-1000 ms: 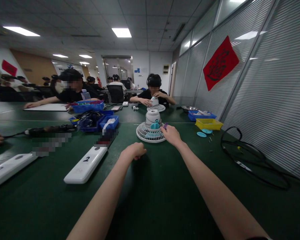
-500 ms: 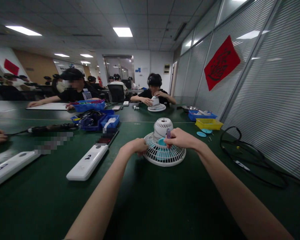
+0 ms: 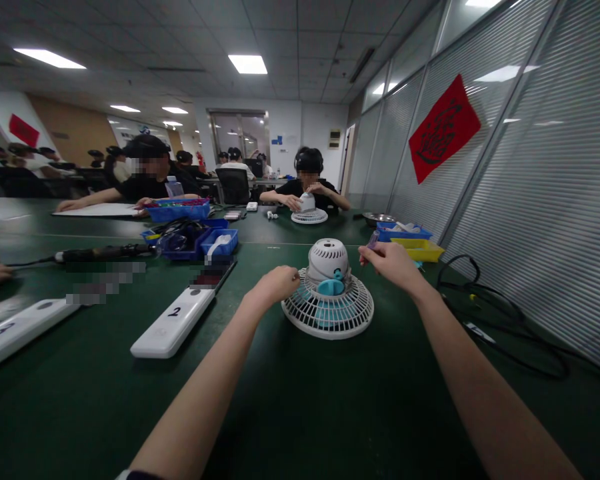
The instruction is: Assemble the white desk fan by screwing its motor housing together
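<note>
A white fan head (image 3: 329, 260) with a round slotted housing stands on its wide white grille (image 3: 305, 319) on the green table. Turquoise blades show through the bars, and a turquoise round piece (image 3: 331, 287) sits at the front of the housing. My left hand (image 3: 276, 283) is closed at the grille's upper left edge; what its fingers pinch, if anything, is too small to name. Right of the housing, my right hand (image 3: 387, 261) is closed round a screwdriver with a clear purplish handle (image 3: 373, 240), held apart from the fan.
White devices marked 2 (image 3: 173, 323) and 3 (image 3: 25, 333) lie to the left. Behind them are blue bins (image 3: 223, 243) and a black tool (image 3: 105, 254). A yellow tray (image 3: 423, 250) and black cable (image 3: 510, 320) are right. Across the table, a person handles another fan (image 3: 309, 217).
My right hand has moved up and right with the screwdriver, away from the grille. My left hand has risen slightly at the fan's edge. The turquoise round piece now shows fully.
</note>
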The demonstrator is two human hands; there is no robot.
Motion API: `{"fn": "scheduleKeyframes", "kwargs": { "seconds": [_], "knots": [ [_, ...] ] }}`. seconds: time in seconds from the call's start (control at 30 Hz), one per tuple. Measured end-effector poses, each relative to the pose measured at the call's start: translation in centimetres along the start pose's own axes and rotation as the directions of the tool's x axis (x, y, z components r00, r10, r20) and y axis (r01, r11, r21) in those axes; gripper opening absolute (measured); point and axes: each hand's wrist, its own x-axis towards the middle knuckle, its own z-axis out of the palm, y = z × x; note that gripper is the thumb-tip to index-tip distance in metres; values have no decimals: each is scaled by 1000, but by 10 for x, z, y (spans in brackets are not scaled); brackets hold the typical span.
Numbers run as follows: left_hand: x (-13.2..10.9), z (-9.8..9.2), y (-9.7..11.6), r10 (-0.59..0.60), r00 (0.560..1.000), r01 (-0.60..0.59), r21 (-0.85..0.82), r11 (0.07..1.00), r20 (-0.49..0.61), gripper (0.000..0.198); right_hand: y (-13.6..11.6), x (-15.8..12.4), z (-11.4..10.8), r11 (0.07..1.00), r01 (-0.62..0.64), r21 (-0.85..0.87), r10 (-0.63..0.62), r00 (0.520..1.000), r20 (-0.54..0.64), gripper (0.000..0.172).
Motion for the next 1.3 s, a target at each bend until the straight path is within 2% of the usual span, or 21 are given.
{"fn": "scheduleKeyframes", "kwargs": {
  "seconds": [0.17,0.33,0.5,0.6,0.7,0.8,0.87,0.93,1.0,1.07,1.13,1.2,1.3],
  "knots": [
    [3,9,3,40,998,-41,-15,999,-42,37,13,1,12,998,-41,47,39,998,56,30],
    [4,16,3,67,996,-70,-68,995,-51,41,9,0,13,996,-46,-75,57,989,140,33],
    [0,12,1,62,997,-69,-159,985,-50,46,5,1,11,991,-15,-137,36,987,155,34],
    [-1,7,-1,45,998,-51,-211,976,-33,43,8,2,9,996,-36,-79,52,976,211,34],
    [-3,2,-4,23,1000,-16,-276,961,20,42,13,3,4,990,-129,57,103,936,338,33],
    [-5,0,-7,4,992,42,-361,932,126,43,17,1,-1,952,-238,191,120,868,481,36],
    [-6,0,-9,1,983,75,-410,909,181,42,18,-1,-3,929,-279,242,102,823,559,42],
    [-5,1,-12,-5,983,86,-442,893,181,41,19,-3,-3,925,-286,252,87,803,589,44],
    [-3,2,-15,-19,991,78,-462,884,130,40,22,-2,-3,926,-272,260,95,837,539,43],
    [1,2,-18,-31,998,54,-476,878,56,39,26,1,-2,928,-247,280,116,903,413,37],
    [6,1,-18,-35,999,23,-490,871,-16,38,30,6,-1,932,-215,291,126,947,296,31],
    [13,1,-15,-30,997,-10,-504,864,-72,36,33,9,2,941,-194,277,113,952,283,26],
    [25,4,-7,3,995,-53,-520,853,-97,27,34,12,12,961,-210,177,140,929,343,17]
  ]
}}
